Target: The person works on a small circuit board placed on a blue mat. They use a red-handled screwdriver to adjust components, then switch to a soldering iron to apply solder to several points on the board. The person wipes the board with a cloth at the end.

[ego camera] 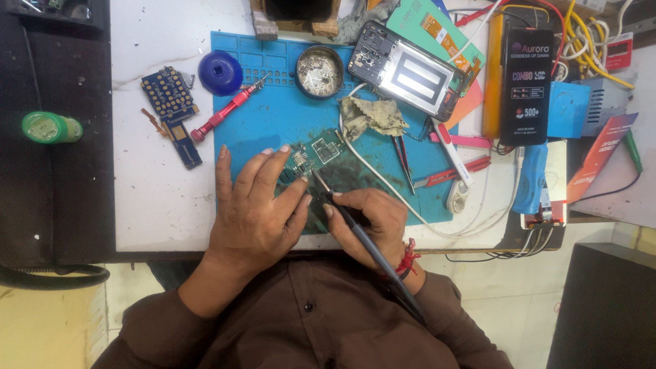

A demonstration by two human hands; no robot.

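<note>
Table: white table (157, 198) with a dark edge.
Floor: pale tiles (519, 301), bright light.
Left side: dark shelf (55, 191).

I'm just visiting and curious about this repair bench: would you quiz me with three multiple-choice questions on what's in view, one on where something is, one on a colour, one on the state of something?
1. Where does the red screwdriver lie?
A. on the floor
B. across the left edge of the blue mat
C. inside the round tin

2. What colour is the small circuit board under the hands?
A. green
B. yellow
C. white

3. What is the right hand doing?
A. resting flat and empty
B. holding tweezers
C. gripping a soldering iron like a pen, tip at the board

Answers: 1 B, its tip is on the mat and its handle runs off onto the white table. 2 A, the board shows green beside the left hand. 3 C, the fingers close round the dark handle.
</note>
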